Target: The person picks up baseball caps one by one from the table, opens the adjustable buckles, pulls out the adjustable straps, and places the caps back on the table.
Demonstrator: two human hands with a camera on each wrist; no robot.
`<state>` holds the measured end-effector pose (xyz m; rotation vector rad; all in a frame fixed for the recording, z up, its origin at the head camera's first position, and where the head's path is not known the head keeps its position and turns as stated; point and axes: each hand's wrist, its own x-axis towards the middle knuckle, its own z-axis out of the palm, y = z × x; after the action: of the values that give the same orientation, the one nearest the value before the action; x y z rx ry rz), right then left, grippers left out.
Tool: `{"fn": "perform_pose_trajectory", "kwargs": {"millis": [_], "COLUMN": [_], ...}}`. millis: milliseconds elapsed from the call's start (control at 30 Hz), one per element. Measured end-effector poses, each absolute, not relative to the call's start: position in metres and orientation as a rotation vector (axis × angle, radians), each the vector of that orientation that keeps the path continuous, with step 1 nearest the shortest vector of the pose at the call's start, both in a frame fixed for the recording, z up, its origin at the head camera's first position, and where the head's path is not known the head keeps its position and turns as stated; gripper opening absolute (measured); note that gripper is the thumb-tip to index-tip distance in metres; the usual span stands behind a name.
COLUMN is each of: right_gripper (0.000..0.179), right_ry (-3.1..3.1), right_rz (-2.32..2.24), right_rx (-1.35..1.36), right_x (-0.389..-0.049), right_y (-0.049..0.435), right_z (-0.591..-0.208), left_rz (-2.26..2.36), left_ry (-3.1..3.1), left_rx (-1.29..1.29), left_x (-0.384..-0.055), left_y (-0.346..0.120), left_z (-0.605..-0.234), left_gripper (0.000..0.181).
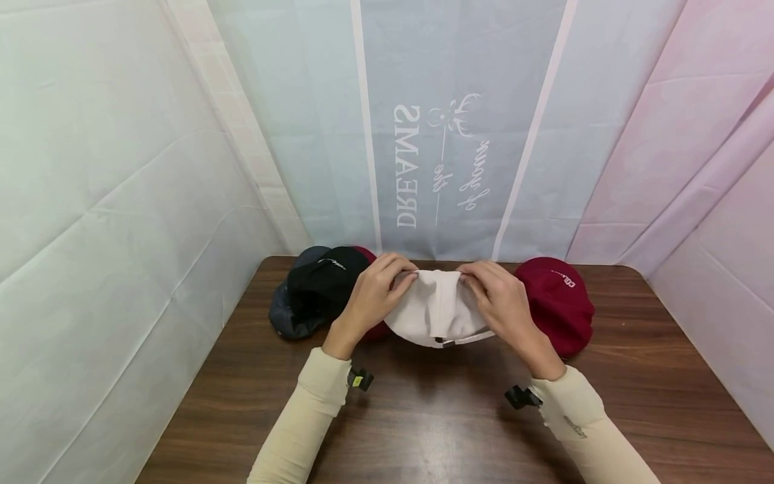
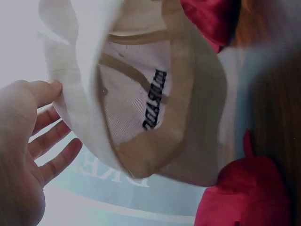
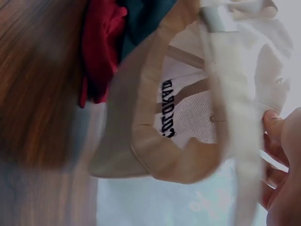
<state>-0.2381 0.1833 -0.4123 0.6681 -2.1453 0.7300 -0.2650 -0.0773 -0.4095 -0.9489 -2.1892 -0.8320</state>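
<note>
Head view: a white cap (image 1: 444, 306) is held over the far part of the brown table (image 1: 417, 430), between the person's two hands. The left hand (image 1: 376, 286) pinches the cap's far edge at its left end; the right hand (image 1: 502, 296) pinches the same edge at its right end. Both hands are therefore grasping, and the body of the cap hangs between and to the near side of the two grip points. A strap (image 1: 474, 338) with a dark buckle (image 1: 447, 344) runs along the cap's near edge.

Both wrist views look into the hollow of the cap, which has a tan inner band (image 2: 181, 94) and dark lettering (image 2: 155, 99). In the left wrist view the left hand's lower fingers are spread clear of the fabric.

To the left of the cap, I see a black cap (image 1: 323, 282) overlapping a dark blue cap (image 1: 290, 319), with a red cap (image 1: 379, 331) partly hidden behind the left hand. To the right, a dark red cap (image 1: 556, 309) with pale letters lies just beside the right hand. A printed cloth backdrop (image 1: 447, 54) hangs at the far side.
</note>
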Motion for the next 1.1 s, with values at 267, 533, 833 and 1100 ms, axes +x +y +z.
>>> {"fn": "perform_pose_trajectory", "kwargs": {"millis": [267,533,833,1100], "right_gripper": [0.012,0.009,0.007,0.007], "right_ry": [-2.125,-2.127,-2.135,-2.165], "right_rz": [0.761,0.797,0.86,0.915], "right_rx": [0.673,0.651,0.599,0.516], "right_x": [-0.231,-0.227,-0.228,-0.23], "right_y": [0.184,0.187,0.193,0.196], "right_z": [-0.401,-0.398,-0.404,-0.407], "left_rz": [-0.865,-0.883,-0.758,-0.6], "left_ry": [-2.157,-2.104,-1.941,-2.007], "left_rx": [-0.988,-1.024,-1.272,-1.372], "left_x": [-0.259,-0.251,-0.234,-0.222], "left_y": [-0.076,-0.074,-0.069,-0.064], "left_z": [-0.404,-0.406,-0.419,-0.434], "left_gripper": [0.008,0.009,0.003,0.037]}}
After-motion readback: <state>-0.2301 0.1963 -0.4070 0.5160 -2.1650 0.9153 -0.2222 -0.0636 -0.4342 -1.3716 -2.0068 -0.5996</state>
